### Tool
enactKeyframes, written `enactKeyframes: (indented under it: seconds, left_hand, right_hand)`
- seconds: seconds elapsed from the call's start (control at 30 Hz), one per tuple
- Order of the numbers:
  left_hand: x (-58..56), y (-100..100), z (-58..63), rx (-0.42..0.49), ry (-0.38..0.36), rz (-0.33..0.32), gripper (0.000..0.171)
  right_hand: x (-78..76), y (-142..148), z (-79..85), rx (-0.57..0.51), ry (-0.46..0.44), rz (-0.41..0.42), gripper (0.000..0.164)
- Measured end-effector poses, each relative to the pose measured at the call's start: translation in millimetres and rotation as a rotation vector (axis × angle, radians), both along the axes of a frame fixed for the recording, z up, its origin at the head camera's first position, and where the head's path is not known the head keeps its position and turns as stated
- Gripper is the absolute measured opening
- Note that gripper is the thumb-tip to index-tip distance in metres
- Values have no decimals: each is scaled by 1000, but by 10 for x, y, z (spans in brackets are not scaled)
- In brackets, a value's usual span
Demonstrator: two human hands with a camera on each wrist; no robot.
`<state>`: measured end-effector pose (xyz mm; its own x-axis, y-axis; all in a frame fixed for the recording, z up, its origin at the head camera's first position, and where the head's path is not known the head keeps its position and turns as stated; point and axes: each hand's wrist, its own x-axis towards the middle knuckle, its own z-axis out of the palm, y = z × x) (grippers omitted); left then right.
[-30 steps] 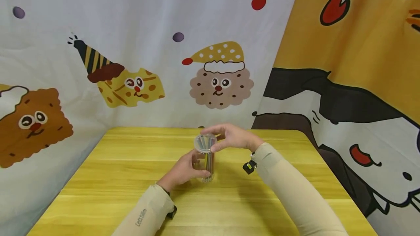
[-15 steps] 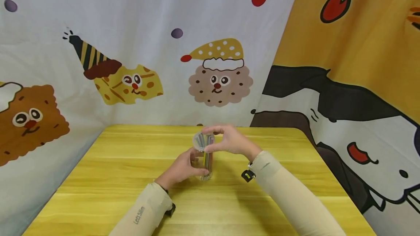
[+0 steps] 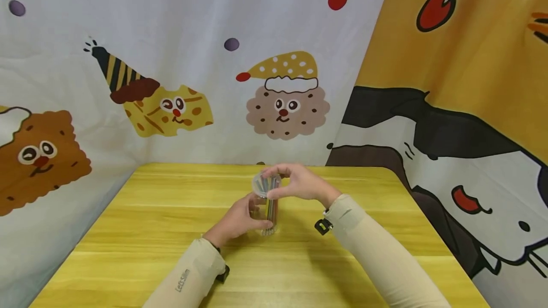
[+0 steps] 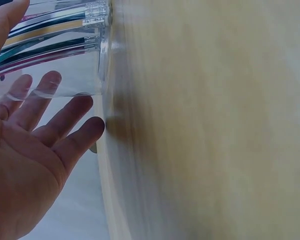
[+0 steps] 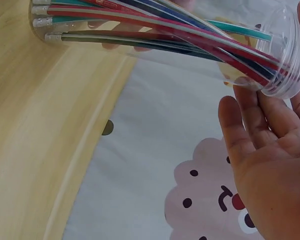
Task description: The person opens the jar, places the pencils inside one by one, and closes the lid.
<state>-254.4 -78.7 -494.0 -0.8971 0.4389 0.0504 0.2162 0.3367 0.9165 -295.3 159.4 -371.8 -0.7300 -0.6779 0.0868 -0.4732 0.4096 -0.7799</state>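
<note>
A clear plastic jar [image 5: 170,65] stands upright on the table, filled with several long thin pencils [image 5: 155,22] in red, teal, blue and dark colours. Their tips with clear ferrules and white erasers [image 5: 42,22] point down at the jar's base. My left hand [image 3: 235,220] grips the jar's lower body from the left, thumb across the front and fingers spread behind, as the left wrist view shows. Up at the jar's mouth, my right hand [image 3: 304,184] holds the round clear lid [image 5: 285,55] by its rim, with thumb in front and fingers at the back.
The yellow wood-grain table [image 3: 171,194] extends around the jar on all sides. Behind it hangs a white curtain [image 3: 192,23] printed with cartoon snacks, and an orange printed curtain [image 3: 484,51] covers the right side.
My right thumb has slid a little leftward across the front of the lid, the hand turning slightly with it. The left hand keeps its grip on the jar. The head view shifted slightly.
</note>
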Motion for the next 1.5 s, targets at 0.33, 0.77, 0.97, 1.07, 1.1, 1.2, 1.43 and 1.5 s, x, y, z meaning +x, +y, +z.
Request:
enactKeyframes:
  seconds: [0.33, 0.77, 0.97, 1.07, 1.1, 1.2, 1.43, 1.5]
  left_hand:
    - [-13, -20, 5, -30, -5, 5, 92]
    - [-20, 2, -29, 7, -45, -21, 87]
    - [-22, 22, -30, 11, -42, -32, 87]
    - [-19, 14, -19, -5, -39, -8, 88]
    - [-17, 10, -15, -10, -38, -1, 89]
    - [-7, -3, -1, -16, -43, 9, 90]
    - [1, -14, 2, 3, -45, 2, 90]
    - [1, -7, -9, 16, -40, -6, 90]
  right_hand:
    - [136, -93, -80, -42, 117, -127, 49]
    - [-45, 14, -31, -54, -67, 37, 43]
    - [-79, 18, 10, -55, -145, 68, 42]
    - [-24, -16, 4, -47, -82, 7, 40]
    - [4, -34, -3, -50, -51, -15, 40]
    - [113, -95, -46, -56, 57, -101, 43]
    - [200, -131, -140, -81, 105, -160, 44]
    - [120, -66, -136, -88, 33, -79, 42]
